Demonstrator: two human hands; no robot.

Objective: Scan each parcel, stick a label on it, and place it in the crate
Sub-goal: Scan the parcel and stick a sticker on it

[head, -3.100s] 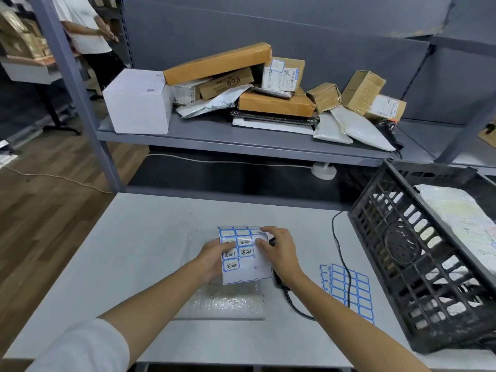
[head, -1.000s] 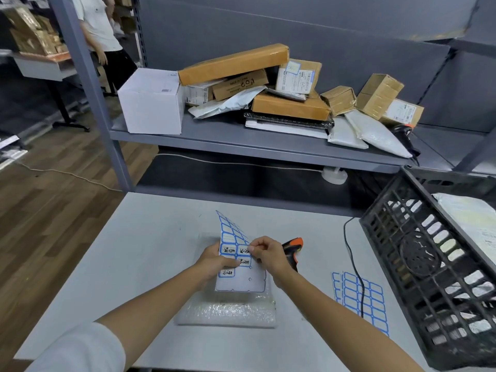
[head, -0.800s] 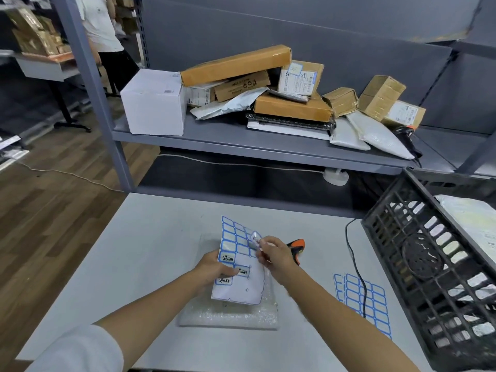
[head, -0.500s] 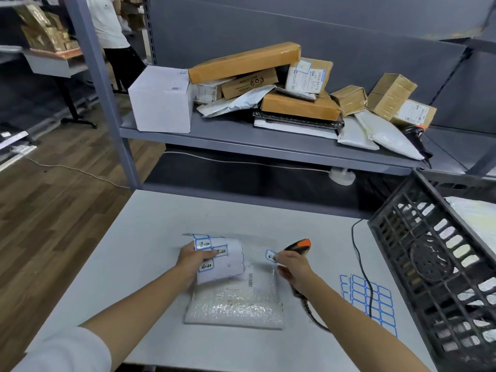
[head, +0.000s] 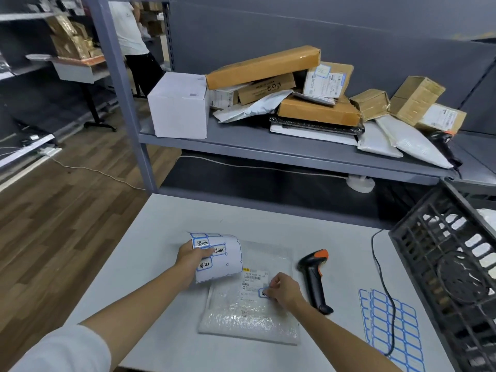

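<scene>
Lying flat on the white worktop [head: 166, 216], the bubble-wrap parcel [head: 249, 315] sits near the front edge, its printed barcode slip facing up. The right hand [head: 281, 289] rests on the parcel's upper part, fingertips curled down onto a small blue-bordered label [head: 262, 293] that sits just below the barcode slip; whether the fingers pinch the label or only press it cannot be told. The left hand [head: 192, 257] grips a curled label sheet [head: 221, 257] by its left edge, thumb on top, holding it over the parcel's upper left corner; a few handwritten labels are on the sheet.

Just right of the parcel a black and orange barcode scanner [head: 315, 279] lies on the worktop, apart from both hands, its cable [head: 382, 285] running across a second sheet of blue-bordered labels [head: 389, 326] that lies flat farther right. A black plastic crate [head: 451, 269] stands tilted at the right edge, with something white inside.

Behind the worktop a grey shelf [head: 241, 145] carries a white box [head: 178, 106], several brown cardboard boxes and pale mailer bags. A person in a white top [head: 128, 30] stands in the far left background.
</scene>
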